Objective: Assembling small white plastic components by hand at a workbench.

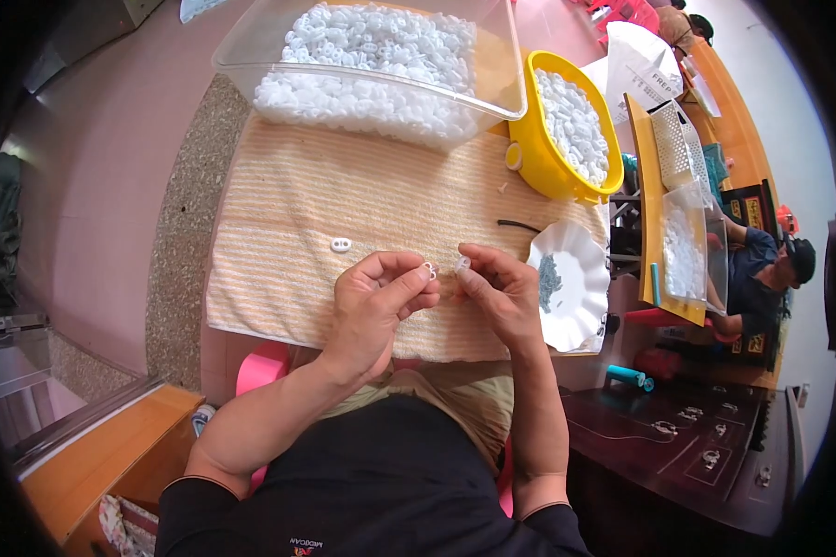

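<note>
Over the near part of a striped towel (279, 288), my left hand (367, 311) pinches a small white plastic piece with round holes (430, 270). A short gap away, my right hand (506, 297) grips another small white plastic piece (462, 265) between thumb and fingertips. The two pieces are apart. To the left lies a white oval two-hole plastic piece (341, 245), resembling a cord lock. By my right hand stands a white fluted plate (581, 288) holding a pile of tiny grey parts (549, 281), too small to make out.
A large clear bin (502, 65) of white plastic pieces stands at the back. Beside it is a yellow basket (539, 167) of similar pieces. A thin black stick (518, 225) lies near the plate. Far right, another person (762, 269) sits by a table with a clear bin (685, 241).
</note>
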Available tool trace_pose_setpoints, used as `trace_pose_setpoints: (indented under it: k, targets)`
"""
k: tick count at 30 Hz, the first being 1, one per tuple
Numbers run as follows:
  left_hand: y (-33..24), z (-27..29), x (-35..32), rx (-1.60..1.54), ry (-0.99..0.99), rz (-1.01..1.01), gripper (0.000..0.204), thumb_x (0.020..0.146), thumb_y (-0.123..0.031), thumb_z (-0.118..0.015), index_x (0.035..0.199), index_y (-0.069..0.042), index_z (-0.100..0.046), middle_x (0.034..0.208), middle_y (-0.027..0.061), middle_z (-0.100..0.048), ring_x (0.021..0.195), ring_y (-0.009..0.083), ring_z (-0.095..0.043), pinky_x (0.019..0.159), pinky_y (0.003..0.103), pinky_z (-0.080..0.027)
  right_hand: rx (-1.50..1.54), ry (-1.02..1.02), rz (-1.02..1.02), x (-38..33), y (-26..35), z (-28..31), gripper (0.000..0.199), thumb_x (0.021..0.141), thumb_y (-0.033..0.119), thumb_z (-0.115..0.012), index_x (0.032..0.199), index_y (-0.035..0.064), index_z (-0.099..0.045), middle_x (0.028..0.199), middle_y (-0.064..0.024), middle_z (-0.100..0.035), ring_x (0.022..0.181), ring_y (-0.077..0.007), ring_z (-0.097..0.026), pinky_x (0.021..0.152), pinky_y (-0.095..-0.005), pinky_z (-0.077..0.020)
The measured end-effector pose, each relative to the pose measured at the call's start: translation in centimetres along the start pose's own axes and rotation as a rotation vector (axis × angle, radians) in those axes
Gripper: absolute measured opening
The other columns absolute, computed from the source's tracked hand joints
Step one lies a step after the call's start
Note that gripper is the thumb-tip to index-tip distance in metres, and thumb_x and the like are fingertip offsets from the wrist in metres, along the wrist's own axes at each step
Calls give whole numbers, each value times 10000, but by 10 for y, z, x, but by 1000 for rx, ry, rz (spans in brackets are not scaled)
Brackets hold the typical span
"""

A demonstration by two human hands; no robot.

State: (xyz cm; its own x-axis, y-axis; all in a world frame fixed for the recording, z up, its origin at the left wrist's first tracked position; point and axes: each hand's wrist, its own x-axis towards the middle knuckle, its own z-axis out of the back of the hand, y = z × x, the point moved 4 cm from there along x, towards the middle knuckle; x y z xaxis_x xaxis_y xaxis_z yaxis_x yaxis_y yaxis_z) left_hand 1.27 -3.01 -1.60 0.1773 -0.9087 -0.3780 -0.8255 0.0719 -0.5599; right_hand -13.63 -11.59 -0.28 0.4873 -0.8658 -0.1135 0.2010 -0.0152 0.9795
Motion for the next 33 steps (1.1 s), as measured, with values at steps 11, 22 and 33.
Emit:
trace_pose_setpoints:
  k: [11,22,33]
  targets:
    - [2,0,1,40,-28,36,105,874,-33,-619,974,-7,-599,933,103,-660,810,143,-645,730,261,-550,170,38,-83,-4,-6,-1,321,847,-24,-631,1161,-54,-571,830,-62,-616,727,-129,-620,677,-259,-530]
    - [4,-3,1,76,-13,56,133,859,-29,-636,972,26,-594,858,104,-662,749,131,-647,705,253,-560,271,65,-86,-8,-6,-3,290,848,-38,-606,1135,-55,-569,898,-101,-643,762,-159,-640,709,-272,-530]
    - [5,-4,1,106,9,60,145,847,-23,-649,962,26,-574,847,114,-666,714,141,-649,683,251,-550,345,72,-102,-10,-6,-3,302,811,-71,-605,1112,-59,-593,836,-53,-619,741,-121,-617,676,-246,-513]
